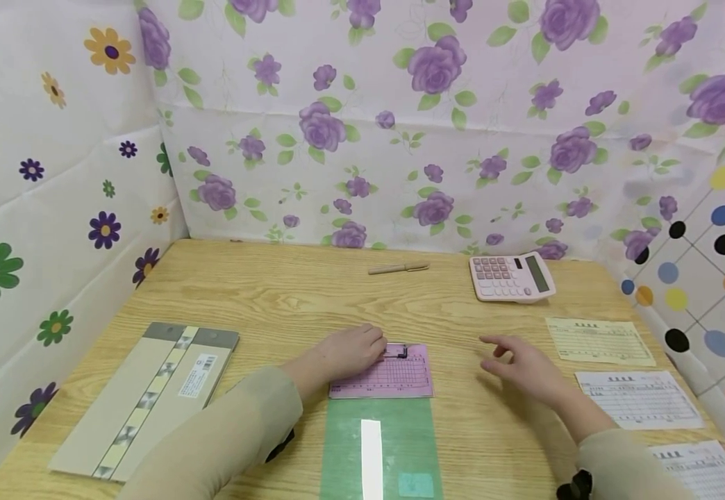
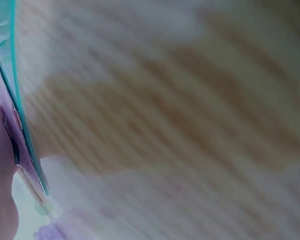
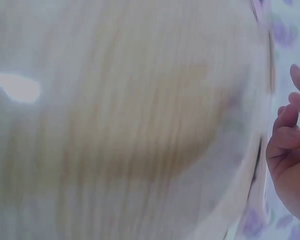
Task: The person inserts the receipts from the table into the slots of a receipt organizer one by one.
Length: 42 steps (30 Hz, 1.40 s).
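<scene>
On the table lies a green translucent clipboard [image 1: 345,444], with a pink printed form [image 1: 400,378] at its upper end beneath a metal clip [image 1: 403,352]. My left hand [image 1: 353,351] grips the clipboard at the clip, covering the form's upper left corner; its thumb is hidden in the head view. In the left wrist view, the clipboard shows edge-on at the far left beside part of that hand [image 2: 1,175]. To the right, my right hand [image 1: 521,368] hovers over the table with loosely bent fingers and nothing in them. The right wrist view shows this hand [image 3: 292,155] at its edge.
A beige folder [image 1: 144,410] with a patterned strip lies at left. At the back are a pen [image 1: 398,268] and a pink calculator [image 1: 511,278]. Down the right side lie a yellow form [image 1: 600,342] and two white forms, one [image 1: 640,401] above the other [image 1: 709,469]. Patterned cloth surrounds the table.
</scene>
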Tool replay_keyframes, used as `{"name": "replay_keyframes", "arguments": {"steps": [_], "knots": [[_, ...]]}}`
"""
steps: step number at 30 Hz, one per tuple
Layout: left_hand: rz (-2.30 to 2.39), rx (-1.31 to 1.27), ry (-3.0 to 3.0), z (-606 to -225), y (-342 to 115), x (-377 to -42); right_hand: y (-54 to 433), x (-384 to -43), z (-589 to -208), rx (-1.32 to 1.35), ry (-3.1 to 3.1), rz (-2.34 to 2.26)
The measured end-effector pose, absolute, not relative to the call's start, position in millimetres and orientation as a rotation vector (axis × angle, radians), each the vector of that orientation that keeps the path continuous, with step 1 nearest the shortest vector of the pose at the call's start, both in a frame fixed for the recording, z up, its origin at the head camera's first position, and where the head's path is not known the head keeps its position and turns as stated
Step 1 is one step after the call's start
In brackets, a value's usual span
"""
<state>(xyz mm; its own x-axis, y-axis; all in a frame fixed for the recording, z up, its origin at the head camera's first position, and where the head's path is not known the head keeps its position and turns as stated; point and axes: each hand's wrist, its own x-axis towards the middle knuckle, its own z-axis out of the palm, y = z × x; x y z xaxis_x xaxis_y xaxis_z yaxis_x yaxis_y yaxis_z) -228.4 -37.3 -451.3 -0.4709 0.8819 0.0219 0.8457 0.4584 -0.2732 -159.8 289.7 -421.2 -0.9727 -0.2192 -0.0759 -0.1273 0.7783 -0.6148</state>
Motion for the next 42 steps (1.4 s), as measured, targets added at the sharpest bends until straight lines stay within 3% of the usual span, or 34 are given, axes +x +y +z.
{"name": "replay_keyframes", "arguments": {"steps": [20, 29, 42], "knots": [[0.103, -1.514, -2.637, -451, -35, -232, 447, -166, -411, 0.152, 2.988, -0.604], [0.133, -1.544, -2.607, -447, -30, -232, 481, -159, -412, 0.41, 3.039, -0.332], [0.175, -1.548, -2.631, -446, -37, -230, 500, -157, -437, 0.516, 2.947, -0.31]]}}
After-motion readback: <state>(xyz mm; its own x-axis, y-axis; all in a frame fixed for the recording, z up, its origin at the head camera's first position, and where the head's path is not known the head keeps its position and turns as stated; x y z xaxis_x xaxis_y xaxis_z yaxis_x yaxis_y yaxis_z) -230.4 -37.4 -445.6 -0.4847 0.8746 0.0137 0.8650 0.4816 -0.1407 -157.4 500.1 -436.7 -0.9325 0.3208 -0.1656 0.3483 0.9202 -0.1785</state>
